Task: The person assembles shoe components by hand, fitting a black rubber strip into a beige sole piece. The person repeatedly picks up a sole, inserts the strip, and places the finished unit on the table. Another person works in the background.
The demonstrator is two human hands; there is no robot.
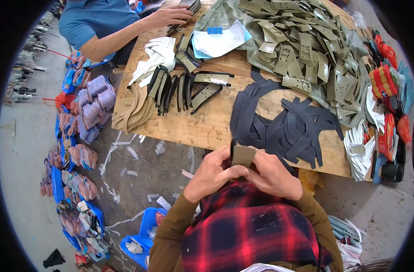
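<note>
Close to my body, at the table's front edge, both hands hold an olive strap piece with a black strip along its left side. My left hand is closed on its left end, thumb pressed on the lower edge. My right hand grips its right side, with the fingertips partly hidden behind it. Just beyond my hands lies a loose pile of curved black foam strips. Several olive strap pieces with black edging rest farther left on the table.
Loose olive pieces heap on plastic sheeting at the far right of the wooden table. Papers, white strips and tan strips lie there too. A co-worker's hand is at the far left. Blue bins stand below.
</note>
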